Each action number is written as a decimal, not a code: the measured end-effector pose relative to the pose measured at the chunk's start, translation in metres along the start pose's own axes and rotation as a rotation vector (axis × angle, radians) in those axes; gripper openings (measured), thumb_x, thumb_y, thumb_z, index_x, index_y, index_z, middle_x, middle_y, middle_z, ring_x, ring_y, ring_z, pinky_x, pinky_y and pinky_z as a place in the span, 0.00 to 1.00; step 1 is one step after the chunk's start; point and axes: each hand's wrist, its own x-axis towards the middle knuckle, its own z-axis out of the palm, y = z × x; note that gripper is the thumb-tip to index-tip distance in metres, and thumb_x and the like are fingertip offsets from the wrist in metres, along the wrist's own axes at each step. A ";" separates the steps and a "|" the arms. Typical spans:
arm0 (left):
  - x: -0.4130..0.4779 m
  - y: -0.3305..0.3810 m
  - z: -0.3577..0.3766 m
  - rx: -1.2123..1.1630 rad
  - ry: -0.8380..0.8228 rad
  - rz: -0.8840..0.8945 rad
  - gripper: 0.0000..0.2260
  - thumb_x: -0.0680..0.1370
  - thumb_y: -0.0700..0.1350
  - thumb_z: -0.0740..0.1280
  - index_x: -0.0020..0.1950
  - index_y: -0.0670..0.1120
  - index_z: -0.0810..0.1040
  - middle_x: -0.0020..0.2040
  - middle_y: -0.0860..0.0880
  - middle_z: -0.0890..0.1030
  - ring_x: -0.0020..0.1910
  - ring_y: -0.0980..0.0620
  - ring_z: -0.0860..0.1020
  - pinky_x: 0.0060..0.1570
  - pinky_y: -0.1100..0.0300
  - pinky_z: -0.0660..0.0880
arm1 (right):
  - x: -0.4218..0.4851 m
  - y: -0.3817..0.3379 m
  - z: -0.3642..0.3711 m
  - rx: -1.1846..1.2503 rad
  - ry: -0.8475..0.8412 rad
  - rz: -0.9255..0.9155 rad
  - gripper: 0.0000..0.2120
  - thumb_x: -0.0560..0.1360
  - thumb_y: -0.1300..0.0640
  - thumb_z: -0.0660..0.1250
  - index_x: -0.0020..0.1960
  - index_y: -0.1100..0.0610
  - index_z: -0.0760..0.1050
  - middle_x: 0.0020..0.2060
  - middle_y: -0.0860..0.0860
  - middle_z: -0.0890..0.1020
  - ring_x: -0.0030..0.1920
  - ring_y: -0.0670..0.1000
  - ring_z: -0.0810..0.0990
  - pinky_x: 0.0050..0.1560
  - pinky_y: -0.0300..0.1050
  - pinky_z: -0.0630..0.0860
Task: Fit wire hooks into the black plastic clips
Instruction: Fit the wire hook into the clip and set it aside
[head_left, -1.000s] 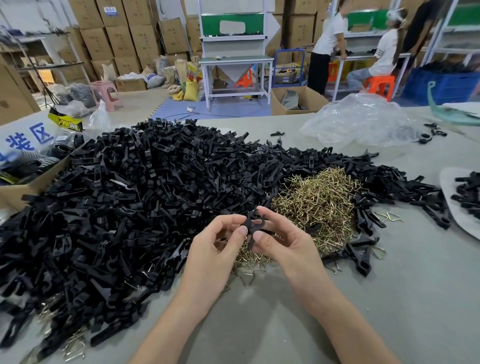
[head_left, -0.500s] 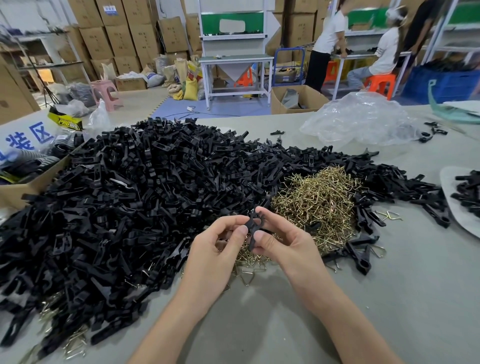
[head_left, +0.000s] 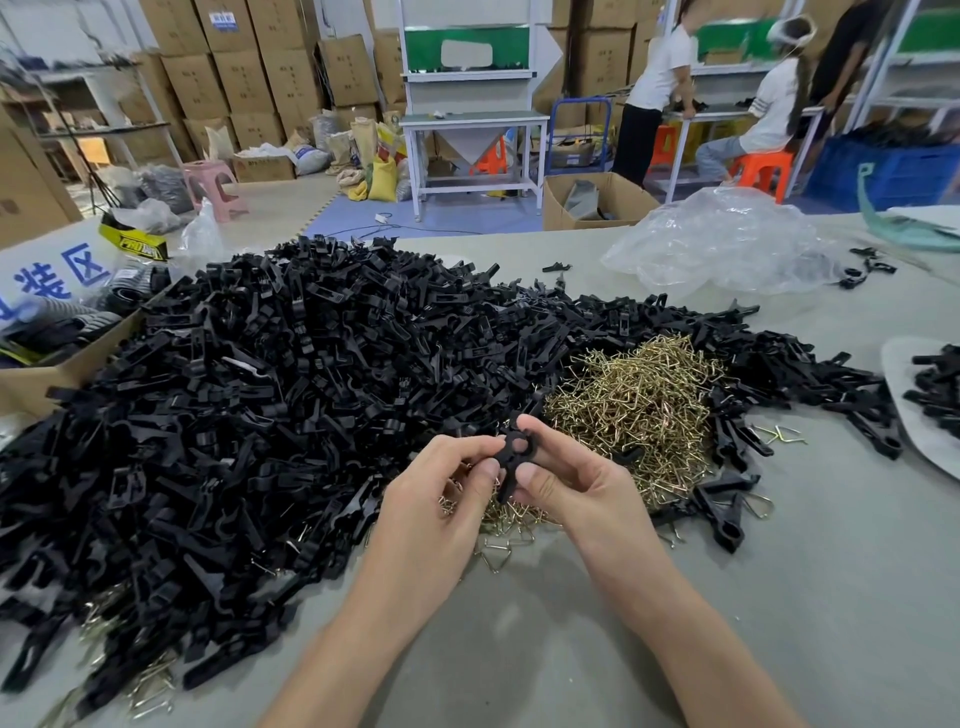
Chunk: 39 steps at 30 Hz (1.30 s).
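Both hands, left (head_left: 441, 499) and right (head_left: 576, 483), pinch one clip (head_left: 511, 452) before the hook heap (head_left: 634, 400); hook seemingly unseated; clip pile (head_left: 270, 395) mostly unfitted.

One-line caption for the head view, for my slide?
Left hand and right hand pinch one black clip by the wire hook pile, beside the clip heap.

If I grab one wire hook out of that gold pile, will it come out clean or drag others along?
Probably drags others: the wire hooks lie tangled in a dense heap. Each is thin bent wire, so likely light and stiff. Stray hooks lying apart should lift singly.
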 end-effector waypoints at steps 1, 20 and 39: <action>0.000 -0.001 0.000 0.006 0.002 0.006 0.09 0.81 0.43 0.67 0.57 0.57 0.80 0.50 0.62 0.81 0.50 0.61 0.79 0.45 0.74 0.71 | 0.000 0.000 0.000 -0.006 -0.001 0.001 0.21 0.76 0.69 0.69 0.65 0.51 0.78 0.53 0.50 0.87 0.52 0.47 0.84 0.52 0.39 0.81; -0.002 -0.002 0.004 0.008 0.040 0.022 0.10 0.81 0.43 0.67 0.55 0.58 0.80 0.49 0.60 0.82 0.48 0.56 0.80 0.44 0.71 0.72 | -0.004 -0.005 0.003 -0.011 0.003 0.019 0.20 0.75 0.65 0.71 0.64 0.50 0.80 0.52 0.53 0.87 0.49 0.45 0.83 0.50 0.38 0.80; 0.002 -0.017 -0.008 0.298 -0.029 -0.039 0.14 0.82 0.54 0.60 0.67 0.57 0.75 0.58 0.62 0.80 0.59 0.60 0.77 0.58 0.63 0.72 | 0.000 -0.010 -0.002 0.144 0.076 -0.002 0.11 0.69 0.57 0.73 0.50 0.50 0.86 0.46 0.52 0.86 0.44 0.47 0.83 0.44 0.37 0.80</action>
